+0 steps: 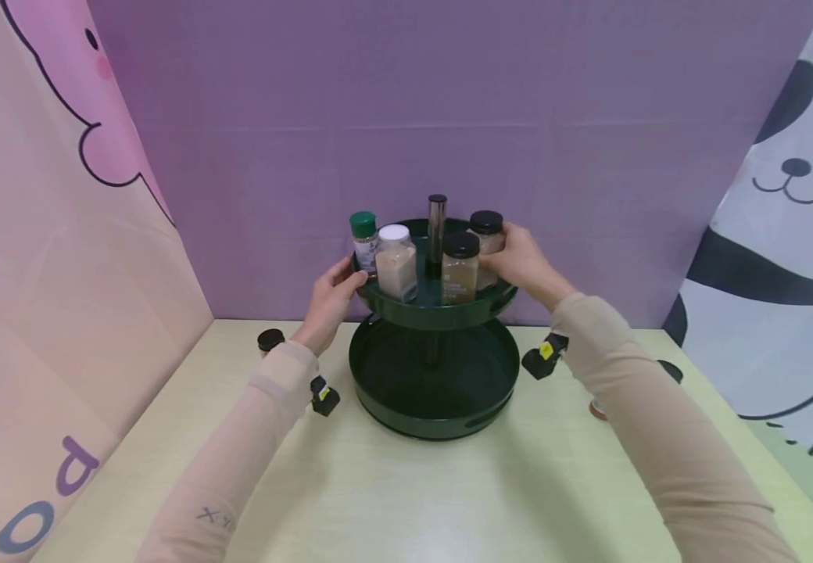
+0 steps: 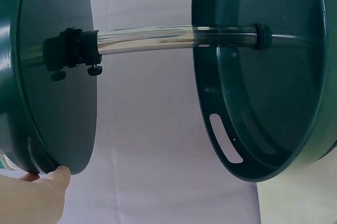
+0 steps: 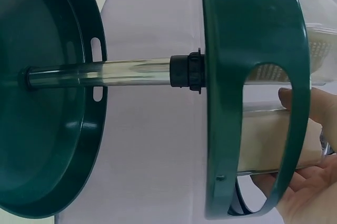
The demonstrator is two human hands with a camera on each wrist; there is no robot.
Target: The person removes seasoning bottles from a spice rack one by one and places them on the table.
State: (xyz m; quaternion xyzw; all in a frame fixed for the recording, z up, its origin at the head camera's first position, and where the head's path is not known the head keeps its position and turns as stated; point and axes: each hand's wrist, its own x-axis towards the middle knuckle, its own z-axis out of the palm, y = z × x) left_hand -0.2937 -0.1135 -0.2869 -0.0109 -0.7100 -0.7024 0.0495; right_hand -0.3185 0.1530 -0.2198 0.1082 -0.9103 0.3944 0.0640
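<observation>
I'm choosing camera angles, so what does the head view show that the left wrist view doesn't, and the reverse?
Only the head view: the right hand gripping a black-lidded clear jar, and a squarish white-lidded clear jar.

Only the left wrist view: the black plastic collar beneath the upper dark-green round tray.

Both: the left hand at that tray's edge, the lower dark-green round tray and the purple backdrop.

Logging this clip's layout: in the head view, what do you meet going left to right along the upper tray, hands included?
Left hand, green-capped bottle, white-capped jar, central pole, front black-lidded jar, rear black-lidded jar, right hand.
</observation>
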